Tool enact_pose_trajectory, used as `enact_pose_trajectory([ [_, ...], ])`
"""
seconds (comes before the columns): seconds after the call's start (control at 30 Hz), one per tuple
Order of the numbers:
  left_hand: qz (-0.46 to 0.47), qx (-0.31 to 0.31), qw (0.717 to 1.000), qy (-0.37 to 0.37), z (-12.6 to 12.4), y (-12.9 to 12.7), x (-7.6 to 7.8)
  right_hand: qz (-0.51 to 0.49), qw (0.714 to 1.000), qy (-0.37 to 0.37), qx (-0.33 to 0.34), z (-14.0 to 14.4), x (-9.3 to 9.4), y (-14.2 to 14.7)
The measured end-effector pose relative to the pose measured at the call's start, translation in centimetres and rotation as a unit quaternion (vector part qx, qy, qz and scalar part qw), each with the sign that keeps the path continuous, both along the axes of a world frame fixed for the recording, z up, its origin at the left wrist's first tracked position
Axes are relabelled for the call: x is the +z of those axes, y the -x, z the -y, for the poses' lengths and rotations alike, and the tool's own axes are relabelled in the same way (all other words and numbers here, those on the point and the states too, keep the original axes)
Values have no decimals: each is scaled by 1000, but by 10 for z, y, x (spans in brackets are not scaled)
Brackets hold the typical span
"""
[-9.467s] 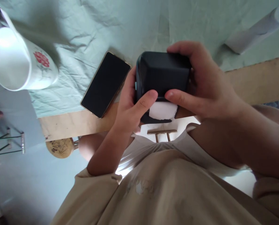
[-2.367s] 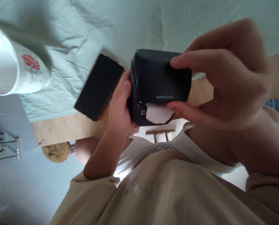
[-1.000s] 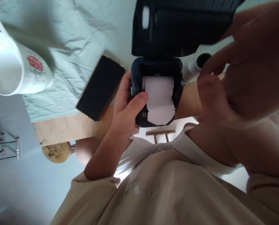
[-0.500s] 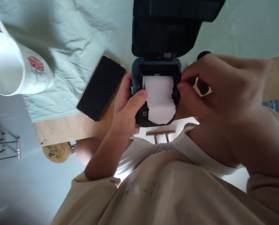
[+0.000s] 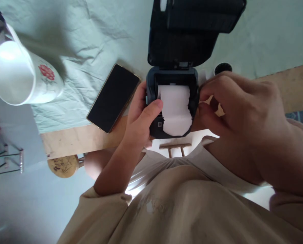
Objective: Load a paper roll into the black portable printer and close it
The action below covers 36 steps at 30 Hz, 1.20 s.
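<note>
A dark portable receipt or label printer (image 5: 156,130) is held above the table's front edge with its black lid (image 5: 182,45) swung up and back. Inside its bay lies a roll of white paper (image 5: 177,110), its loose end ragged and curling towards me. My left hand (image 5: 142,117) grips the printer's left side, thumb resting on the paper's left edge. Close by the right rim is my right hand (image 5: 235,101), thumb and index finger bent together in a pinch. Whether those tips touch the rim or hold anything small, I cannot tell.
A black-screened phone (image 5: 113,98) lies left of the printer on the pale green cloth (image 5: 90,40). Farther left, a white cup with a red flower (image 5: 46,76) lies or leans over. A small dark-topped round container (image 5: 223,68) stands behind my right hand. Below are wooden stools (image 5: 63,166).
My right hand has dropped slightly beside the printer's right rim, uncovering more of the round container. The whole view has shifted a little. My left hand keeps its hold on the printer.
</note>
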State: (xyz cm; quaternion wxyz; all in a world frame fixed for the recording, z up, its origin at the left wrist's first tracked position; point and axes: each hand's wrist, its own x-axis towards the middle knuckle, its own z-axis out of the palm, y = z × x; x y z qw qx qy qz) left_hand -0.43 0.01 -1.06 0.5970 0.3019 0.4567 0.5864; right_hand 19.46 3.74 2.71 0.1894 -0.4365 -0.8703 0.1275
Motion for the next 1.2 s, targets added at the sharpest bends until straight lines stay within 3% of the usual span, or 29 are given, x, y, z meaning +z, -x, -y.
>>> enact_pose_trajectory([
  [0.13,-7,0,1000,3,0,0,0,120,985,-114,53,-3,-5,-5],
  [0.3,0,7,1000,-3,-2,-1,-2,137,977,-157,46,-4,-10,-9],
  [0.47,-8,-3,1000,-3,-2,-2,-2,26,990,-134,39,-2,-7,-11],
  [0.6,-5,8,1000,-9,-2,-4,-1,1,987,-88,-134,-9,2,-20],
  [0.63,0,5,1000,-15,-2,-4,-1,9,986,-79,-148,-12,2,-21],
  [0.8,-14,-18,1000,-13,-1,-1,-1,30,998,-46,6,-23,-14,-16],
  [0.93,-24,-2,1000,-4,-1,-1,-2,51,998,-32,-12,-24,-27,-11],
  [1.07,-16,3,1000,2,-1,-4,-1,45,998,-34,-28,-28,-26,-14],
  [1.2,-20,13,1000,13,-1,-5,-1,-80,997,14,-19,-31,-19,-14],
])
